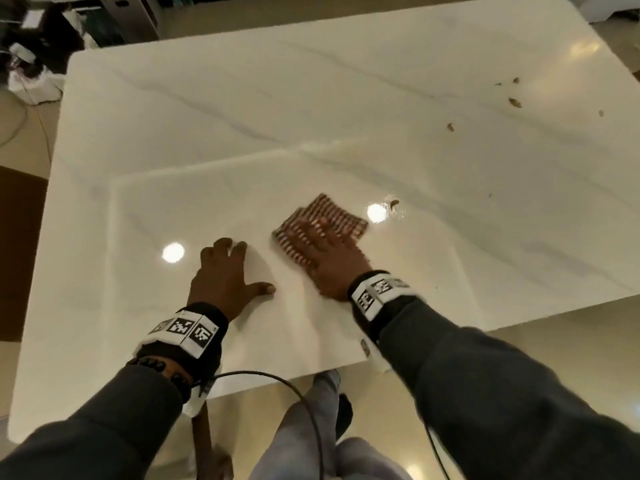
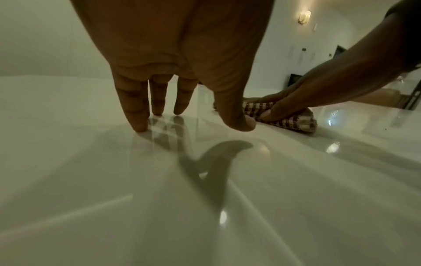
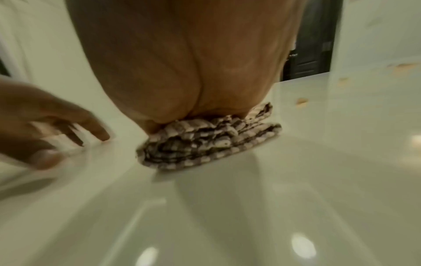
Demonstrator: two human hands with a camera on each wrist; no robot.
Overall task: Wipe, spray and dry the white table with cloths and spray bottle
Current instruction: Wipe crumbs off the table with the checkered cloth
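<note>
The folded checked cloth (image 1: 320,230) is pressed flat on the white table (image 1: 242,116) under the right hand (image 1: 332,261), near the front edge; the fingers lie spread over it, apparently not curled, though blurred. The left hand (image 1: 225,275) is braced just beside it, fingertips (image 2: 141,126) touching bare tabletop, nothing held. Brown crumbs (image 1: 515,102) are noted far right.

Home: marble table (image 1: 311,98), wall sconce (image 2: 304,17)
</note>
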